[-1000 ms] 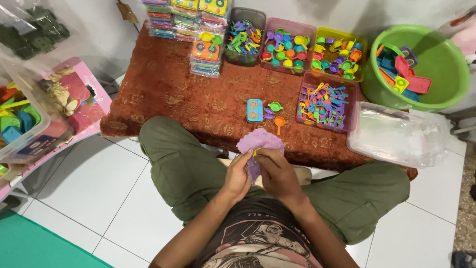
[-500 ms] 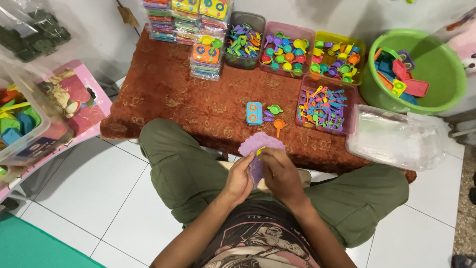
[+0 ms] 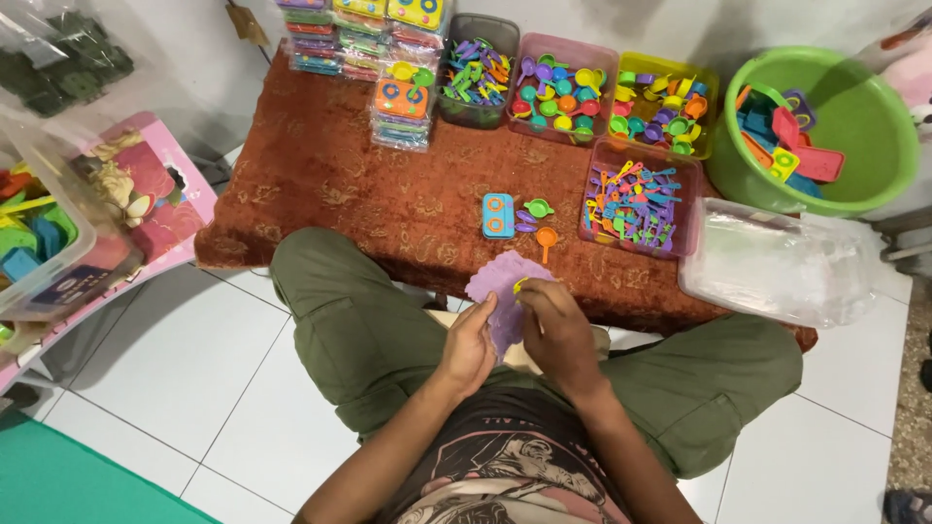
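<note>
Item, my left hand [image 3: 469,347]: forearm raised from the lap, fingers curled around the lower edge of a purple scalloped plate [image 3: 497,291], grasping it. Item, my right hand [image 3: 556,330]: bent inward over the plate's right side, gripping it, with a small yellow piece [image 3: 520,285] pinched at the fingertips. Plate held above my knees, just short of the rust-red carpet [image 3: 340,184]. On the carpet beyond: a blue toy stove [image 3: 498,214], an orange ladle [image 3: 547,239], a pink tray of small utensils [image 3: 636,201]. Further right, a clear plastic bag [image 3: 777,264] and a green basin [image 3: 843,121].
</note>
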